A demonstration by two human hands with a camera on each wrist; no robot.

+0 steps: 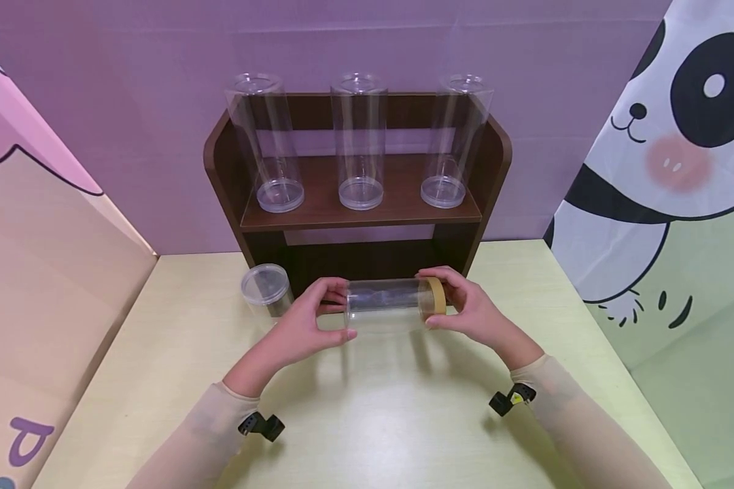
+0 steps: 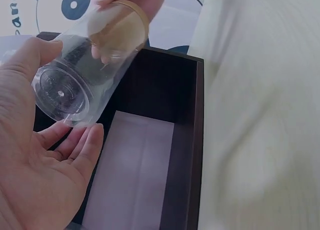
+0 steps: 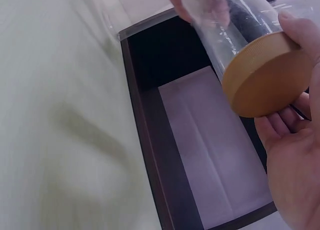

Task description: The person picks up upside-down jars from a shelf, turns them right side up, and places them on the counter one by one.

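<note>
A clear plastic jar (image 1: pixel 382 305) with a yellow-gold screw lid (image 1: pixel 434 297) lies on its side in the air, above the table and in front of the shelf. My left hand (image 1: pixel 308 319) grips its bottom end, thumb on one side and fingers on the other. At the lid end, my right hand (image 1: pixel 467 309) holds the lid between thumb and fingers. The left wrist view shows the round clear base (image 2: pixel 62 93) between my left thumb and fingertips. In the right wrist view the lid's flat top (image 3: pixel 272 83) faces the camera.
Behind the hands stands a dark brown two-tier shelf (image 1: pixel 330 216). Three tall clear cylinders, left (image 1: pixel 275 156), middle (image 1: pixel 359 149) and right (image 1: pixel 455 149), stand on its upper board. A clear jar with a transparent lid (image 1: pixel 266 284) is on the pale table (image 1: pixel 367 421), left of my left hand.
</note>
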